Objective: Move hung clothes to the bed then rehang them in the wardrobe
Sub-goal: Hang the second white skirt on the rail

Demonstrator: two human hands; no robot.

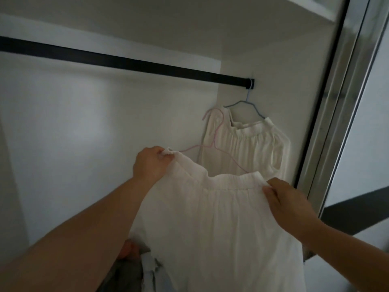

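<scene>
Holding a white garment point(221, 218) by its gathered waistband, the person stands facing the open wardrobe, both forearms reaching up from the bottom of the frame. The left hand point(150, 165), at centre frame, pinches the waistband's left end with curled fingers, just where one arm of a pink hanger point(212, 142) meets the cloth. The right hand point(288, 202), at right of centre, grips the waistband's right end, thumb on the front of the fabric and fingers curled behind it.

The waistband runs roughly left to right between the two hands, sloping down to the right, and the rest of the garment hangs below them to the bottom edge. The pink hanger rises from behind the waistband, its hook curving up toward the upper right, well below the black rail point(126, 62). That rail crosses the upper half of the frame from the left edge to its bracket at the wardrobe's side wall.

At the rail's right end a blue hanger point(246, 102) already carries a cream garment point(246, 144), just behind and above the held one. Judging by this, rehanging is under way, and the coming move depends on lifting the pink hook up and onto the rail left of the blue one; the left hand is nearer to the hook.
</scene>
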